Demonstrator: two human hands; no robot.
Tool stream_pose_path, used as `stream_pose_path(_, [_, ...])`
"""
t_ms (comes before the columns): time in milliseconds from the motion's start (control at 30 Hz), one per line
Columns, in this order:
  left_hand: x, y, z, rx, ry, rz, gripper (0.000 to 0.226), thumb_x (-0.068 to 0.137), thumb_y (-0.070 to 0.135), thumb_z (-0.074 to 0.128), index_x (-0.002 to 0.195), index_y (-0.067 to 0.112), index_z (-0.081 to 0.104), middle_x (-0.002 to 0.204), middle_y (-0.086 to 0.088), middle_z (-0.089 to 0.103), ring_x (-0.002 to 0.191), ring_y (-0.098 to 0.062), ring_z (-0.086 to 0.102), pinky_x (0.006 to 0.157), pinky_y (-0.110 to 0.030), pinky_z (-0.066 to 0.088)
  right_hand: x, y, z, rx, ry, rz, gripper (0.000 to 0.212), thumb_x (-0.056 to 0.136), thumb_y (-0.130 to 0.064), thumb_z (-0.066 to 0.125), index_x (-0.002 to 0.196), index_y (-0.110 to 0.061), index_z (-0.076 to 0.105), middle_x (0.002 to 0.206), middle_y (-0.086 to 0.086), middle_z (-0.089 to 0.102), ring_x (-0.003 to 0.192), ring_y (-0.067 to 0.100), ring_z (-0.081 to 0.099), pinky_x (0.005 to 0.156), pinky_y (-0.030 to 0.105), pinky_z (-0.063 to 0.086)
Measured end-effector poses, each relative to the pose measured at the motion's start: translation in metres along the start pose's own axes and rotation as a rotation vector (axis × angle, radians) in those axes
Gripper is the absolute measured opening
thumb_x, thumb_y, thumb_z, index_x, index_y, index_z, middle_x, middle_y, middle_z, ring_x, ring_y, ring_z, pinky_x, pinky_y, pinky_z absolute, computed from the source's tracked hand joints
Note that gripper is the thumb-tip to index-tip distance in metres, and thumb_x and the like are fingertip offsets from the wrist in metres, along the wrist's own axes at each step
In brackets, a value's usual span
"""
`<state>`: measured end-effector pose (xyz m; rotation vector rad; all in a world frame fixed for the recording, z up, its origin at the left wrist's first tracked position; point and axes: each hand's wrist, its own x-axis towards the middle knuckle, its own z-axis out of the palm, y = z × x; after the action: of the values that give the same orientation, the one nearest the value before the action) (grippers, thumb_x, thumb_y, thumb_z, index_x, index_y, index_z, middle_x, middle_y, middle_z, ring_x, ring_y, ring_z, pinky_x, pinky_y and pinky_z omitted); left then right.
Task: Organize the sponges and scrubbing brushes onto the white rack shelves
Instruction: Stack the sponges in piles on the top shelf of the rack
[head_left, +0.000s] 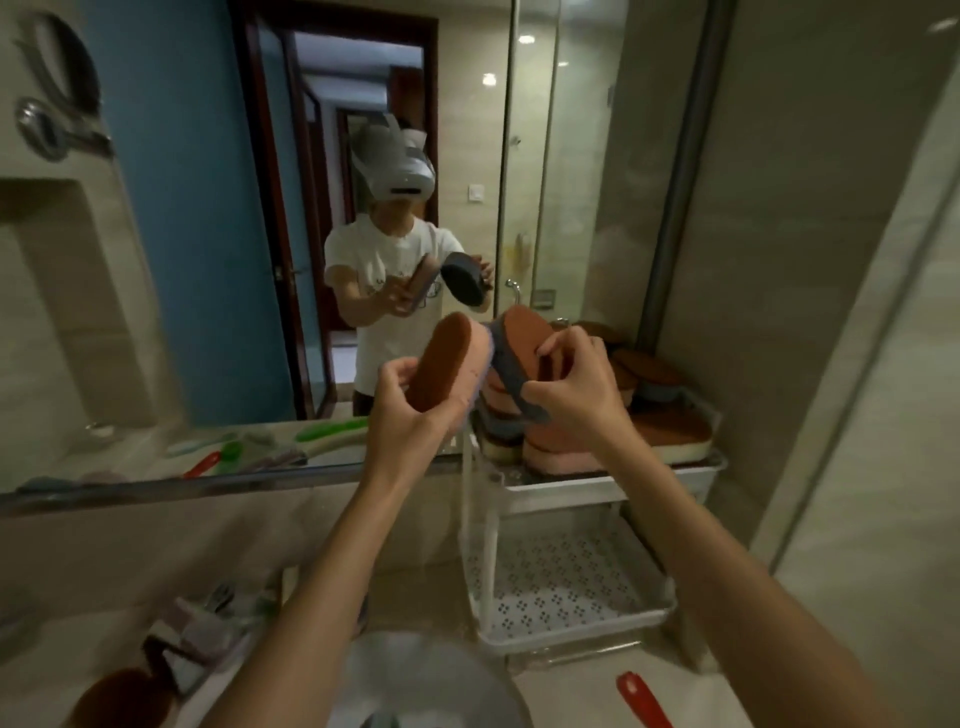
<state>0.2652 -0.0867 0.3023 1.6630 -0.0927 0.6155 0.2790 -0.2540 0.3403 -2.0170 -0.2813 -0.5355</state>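
Note:
My left hand (408, 402) grips an oval pink sponge (448, 361) with a brown scouring face, held tilted above the counter. My right hand (574, 382) grips a second oval sponge (519, 348), grey-sided with a brown face, right beside the first; their upper ends nearly touch. Both are held just left of the white rack's top shelf (566, 486), which is piled with several pink, grey and brown sponges (649, 382). The rack's lower shelf (558, 582), a perforated white tray, holds nothing.
A mirror (218, 234) fills the wall behind and reflects me. Loose sponges (171, 649) lie at the lower left beside a round basin (431, 680). A red handle (641, 699) lies on the counter at the bottom right. A tiled wall stands close on the right.

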Motion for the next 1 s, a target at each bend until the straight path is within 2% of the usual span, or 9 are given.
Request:
stream_pose_path(100, [0.005,0.009,0.020,0.085,-0.104,0.018,0.048,0.073,0.025,0.073,0.114,0.023,0.046,0.102,0.011,0.052,0.092,-0.006,0.051,0.069,-0.017,0.040,0.016,0.025,-0.047,-0.091,-0.041,0.011,0.044,0.067,-0.002,0.070,0.097,-0.020,0.044,0.110,0.004,0.042,0.094,0.017,0.048,0.063,0.019,0.040])
stream_pose_path(167, [0.006,0.014,0.035,0.154,-0.189,0.020,0.049,0.071,0.031,0.074,0.112,0.024,0.047,0.102,0.011,0.050,0.090,-0.005,0.050,0.068,-0.017,0.039,0.025,0.045,-0.078,-0.154,-0.061,0.019,0.048,0.066,0.002,0.070,0.102,-0.015,0.045,0.111,0.008,0.045,0.099,0.023,0.050,0.066,0.022,0.042])
stream_pose_path(233, [0.008,0.019,0.050,0.234,-0.285,0.046,0.050,0.068,0.036,0.074,0.110,0.028,0.047,0.101,0.012,0.049,0.087,-0.003,0.049,0.066,-0.018,0.039,0.030,0.063,-0.104,-0.238,-0.082,0.017,0.049,0.067,0.003,0.070,0.105,-0.015,0.044,0.109,0.007,0.047,0.099,0.023,0.051,0.064,0.020,0.041])
stream_pose_path(267, [0.009,0.021,0.057,0.280,-0.332,0.056,0.052,0.068,0.036,0.074,0.112,0.027,0.047,0.105,0.008,0.049,0.090,-0.007,0.049,0.068,-0.021,0.040,0.032,0.072,-0.113,-0.282,-0.093,0.018,0.050,0.068,0.003,0.070,0.106,-0.016,0.044,0.109,0.007,0.047,0.098,0.022,0.051,0.064,0.019,0.040])
stream_pose_path(367, [0.015,0.025,0.075,0.419,-0.448,0.076,0.061,0.067,0.037,0.074,0.120,0.023,0.047,0.115,0.002,0.044,0.102,-0.016,0.047,0.082,-0.033,0.048,0.036,0.093,-0.130,-0.393,-0.150,0.039,0.054,0.069,0.007,0.066,0.106,-0.022,0.040,0.117,0.008,0.046,0.101,0.019,0.048,0.074,0.025,0.042])
stream_pose_path(433, [0.017,0.027,0.085,0.484,-0.503,0.080,0.063,0.068,0.034,0.074,0.122,0.021,0.046,0.119,0.000,0.044,0.106,-0.018,0.047,0.088,-0.038,0.050,0.036,0.103,-0.133,-0.435,-0.171,0.039,0.058,0.067,0.011,0.062,0.105,-0.025,0.037,0.117,0.007,0.044,0.102,0.019,0.045,0.076,0.027,0.041])
stream_pose_path(600, [0.016,0.019,0.106,0.546,-0.538,0.054,0.060,0.072,0.027,0.072,0.124,0.018,0.043,0.125,-0.005,0.044,0.106,-0.016,0.043,0.084,-0.033,0.047,0.032,0.118,-0.132,-0.459,-0.189,0.001,0.061,0.064,0.012,0.060,0.114,-0.017,0.040,0.111,0.003,0.039,0.107,0.025,0.045,0.079,0.031,0.042])
stream_pose_path(767, [0.017,0.011,0.116,0.579,-0.542,0.046,0.054,0.075,0.024,0.069,0.123,0.018,0.044,0.129,-0.005,0.043,0.103,-0.012,0.039,0.079,-0.028,0.038,0.037,0.125,-0.132,-0.468,-0.180,0.005,0.065,0.067,0.011,0.061,0.118,-0.021,0.037,0.110,0.000,0.038,0.104,0.020,0.043,0.078,0.029,0.041])
stream_pose_path(1000, [0.020,0.006,0.119,0.555,-0.566,0.035,0.049,0.075,0.018,0.068,0.118,0.021,0.045,0.117,0.001,0.043,0.103,-0.014,0.041,0.073,-0.026,0.036,0.042,0.132,-0.133,-0.460,-0.193,0.032,0.064,0.070,0.010,0.061,0.120,-0.023,0.037,0.112,0.004,0.041,0.101,0.016,0.042,0.072,0.026,0.040])
